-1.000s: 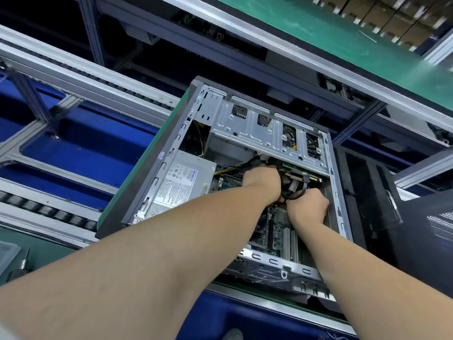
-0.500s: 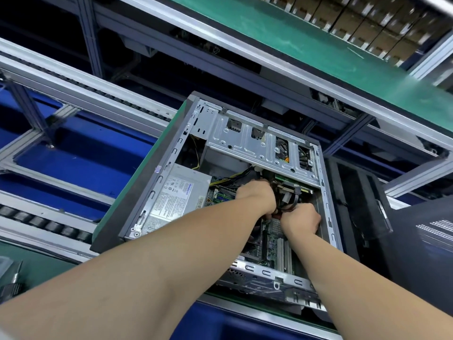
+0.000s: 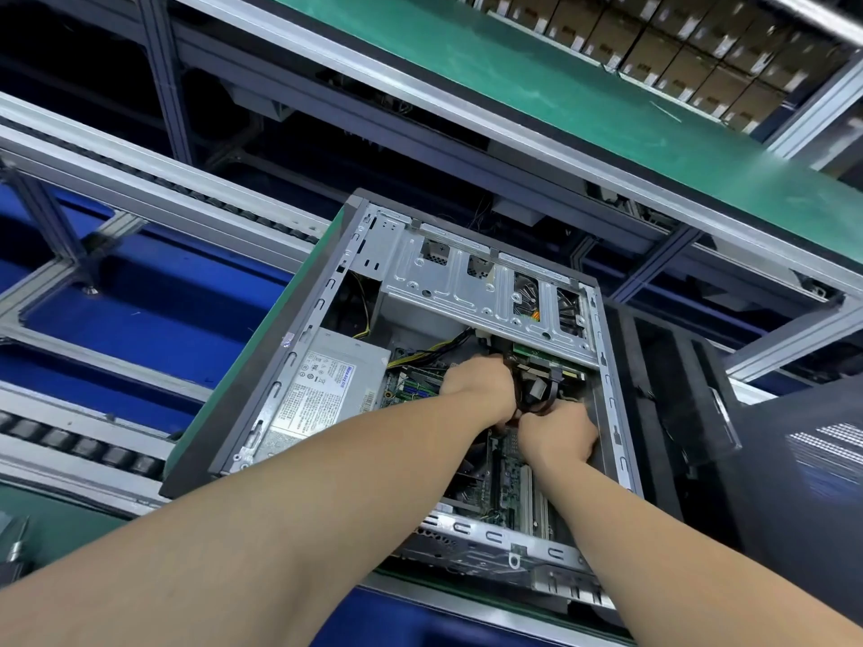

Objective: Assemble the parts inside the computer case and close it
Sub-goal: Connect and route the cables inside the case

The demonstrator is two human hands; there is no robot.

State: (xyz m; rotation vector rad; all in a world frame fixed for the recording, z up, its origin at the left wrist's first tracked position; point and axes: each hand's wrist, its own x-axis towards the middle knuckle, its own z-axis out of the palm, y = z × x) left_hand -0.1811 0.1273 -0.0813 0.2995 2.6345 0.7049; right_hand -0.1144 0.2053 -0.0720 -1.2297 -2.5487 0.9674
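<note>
Computer case (image 3: pixel 611 389) — left hand (image 3: pixel 476 385), right hand (image 3: pixel 555 434) seemingly tight on cables (image 3: pixel 537 390) (PSU label (image 3: pixel 322 394) illegible).

The computer case (image 3: pixel 611 394) is silver-grey; at its 9 o'clock the grey power supply (image 3: pixel 362 361) bears a white, black-printed label (image 3: pixel 315 399). Wires (image 3: pixel 421 353) are yellow and black. At 3 o'clock, a dark panel (image 3: pixel 803 502) seemingly shows pale dots.

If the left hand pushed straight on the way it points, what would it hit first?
Probably the black cables right at the left hand, then the metal drive cage; depth is unclear.
</note>
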